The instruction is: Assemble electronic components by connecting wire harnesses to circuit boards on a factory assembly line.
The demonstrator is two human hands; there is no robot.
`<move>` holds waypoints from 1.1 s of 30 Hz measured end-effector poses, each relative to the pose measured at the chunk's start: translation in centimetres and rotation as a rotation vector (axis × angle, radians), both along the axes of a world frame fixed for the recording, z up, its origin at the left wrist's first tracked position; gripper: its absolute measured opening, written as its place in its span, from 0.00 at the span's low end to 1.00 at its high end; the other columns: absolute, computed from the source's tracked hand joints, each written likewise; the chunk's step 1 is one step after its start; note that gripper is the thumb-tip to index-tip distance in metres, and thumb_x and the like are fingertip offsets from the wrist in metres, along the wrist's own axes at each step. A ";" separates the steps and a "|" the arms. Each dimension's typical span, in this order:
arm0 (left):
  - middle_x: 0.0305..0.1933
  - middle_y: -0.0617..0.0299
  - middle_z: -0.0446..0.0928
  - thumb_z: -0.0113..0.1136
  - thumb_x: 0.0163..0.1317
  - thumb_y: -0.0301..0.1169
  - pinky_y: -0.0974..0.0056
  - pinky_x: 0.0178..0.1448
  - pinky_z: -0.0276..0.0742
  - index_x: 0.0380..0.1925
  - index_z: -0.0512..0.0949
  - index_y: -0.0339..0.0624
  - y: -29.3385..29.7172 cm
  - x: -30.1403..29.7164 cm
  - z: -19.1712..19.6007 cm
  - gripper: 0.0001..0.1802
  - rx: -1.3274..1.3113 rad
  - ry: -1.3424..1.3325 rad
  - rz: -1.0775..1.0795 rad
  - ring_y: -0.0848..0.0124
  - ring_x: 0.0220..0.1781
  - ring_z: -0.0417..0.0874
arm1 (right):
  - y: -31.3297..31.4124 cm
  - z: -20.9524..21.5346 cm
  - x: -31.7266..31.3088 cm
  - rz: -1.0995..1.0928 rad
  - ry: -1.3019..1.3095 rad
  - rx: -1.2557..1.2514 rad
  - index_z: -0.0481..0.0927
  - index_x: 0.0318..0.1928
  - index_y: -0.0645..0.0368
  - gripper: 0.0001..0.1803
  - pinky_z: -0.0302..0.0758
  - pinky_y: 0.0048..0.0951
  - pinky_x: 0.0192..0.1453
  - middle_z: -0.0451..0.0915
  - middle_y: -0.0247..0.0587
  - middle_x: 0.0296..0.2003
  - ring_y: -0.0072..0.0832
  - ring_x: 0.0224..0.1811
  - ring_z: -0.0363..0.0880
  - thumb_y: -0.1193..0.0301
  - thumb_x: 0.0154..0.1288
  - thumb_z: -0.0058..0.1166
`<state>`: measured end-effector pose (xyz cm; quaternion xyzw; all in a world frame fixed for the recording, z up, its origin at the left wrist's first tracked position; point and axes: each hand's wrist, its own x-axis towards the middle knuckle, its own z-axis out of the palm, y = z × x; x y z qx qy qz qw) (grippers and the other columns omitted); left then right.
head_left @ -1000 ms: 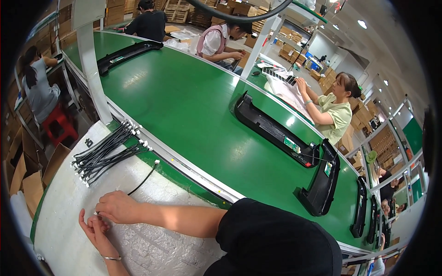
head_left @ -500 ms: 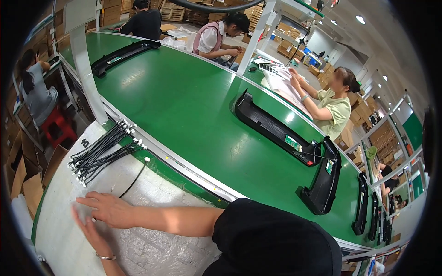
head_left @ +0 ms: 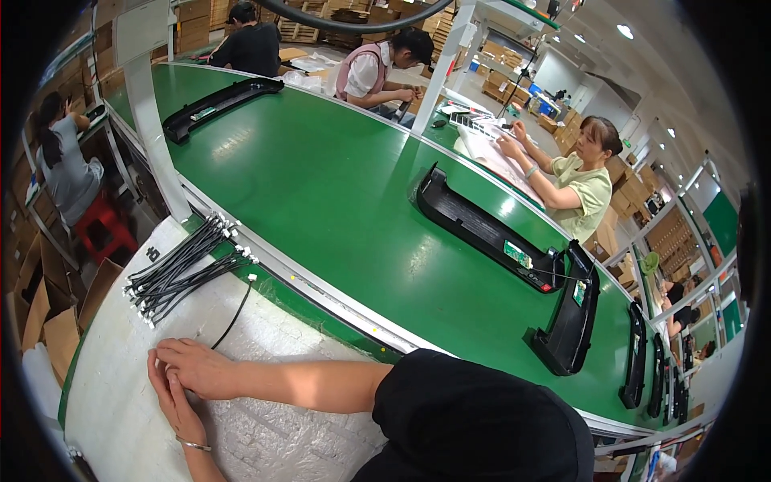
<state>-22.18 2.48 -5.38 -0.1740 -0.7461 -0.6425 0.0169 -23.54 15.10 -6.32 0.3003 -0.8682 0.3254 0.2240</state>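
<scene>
My right hand (head_left: 201,369) reaches across from the right, its fingers laid loosely over the fingertips of my left hand (head_left: 174,406). The left, with a bracelet at its wrist, comes up from below, fingers fairly straight. No held object shows in either hand, though the space between the palms is hidden. A single black cable (head_left: 239,313) with a white connector lies just beyond my right hand, its near end hidden by that hand. Farther off, a bundle of black cables (head_left: 181,269) with white connectors lies on the white foam-like sheet (head_left: 265,426).
Beyond a metal rail is a green work surface (head_left: 321,185). On it lie long black housings (head_left: 482,229) with small green circuit boards, several more toward the right. A white post (head_left: 152,128) rises at the left. Co-workers (head_left: 586,177) sit along the far side.
My hands have come together, the fingers that were spread apart now touching and overlapping. Both sit slightly farther right in the picture. The view has shifted a little; the cables lie as before.
</scene>
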 end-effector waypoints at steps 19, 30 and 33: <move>0.54 0.55 0.71 0.43 0.70 0.35 0.66 0.60 0.65 0.55 0.68 0.31 -1.1 -0.8 -1.5 0.20 -0.036 -0.069 0.073 0.68 0.55 0.70 | 0.3 -0.3 -0.2 -0.004 -0.086 -0.053 0.80 0.35 0.64 0.09 0.63 0.38 0.61 0.69 0.44 0.56 0.40 0.60 0.63 0.76 0.51 0.54; 0.63 0.58 0.66 0.47 0.68 0.39 0.50 0.57 0.71 0.63 0.65 0.52 1.0 12.1 15.2 0.23 0.697 0.089 -0.542 0.58 0.60 0.68 | 0.6 -0.8 -0.1 -0.009 -0.132 -0.061 0.79 0.32 0.63 0.06 0.64 0.38 0.58 0.69 0.45 0.54 0.38 0.58 0.63 0.74 0.53 0.55; 0.72 0.60 0.51 0.42 0.70 0.40 0.41 0.60 0.68 0.65 0.62 0.62 -2.7 15.9 16.0 0.23 0.876 -0.092 -0.551 0.58 0.67 0.58 | 0.2 -0.7 -0.3 0.014 -0.152 -0.041 0.79 0.32 0.63 0.06 0.64 0.39 0.58 0.69 0.45 0.54 0.38 0.58 0.63 0.74 0.54 0.55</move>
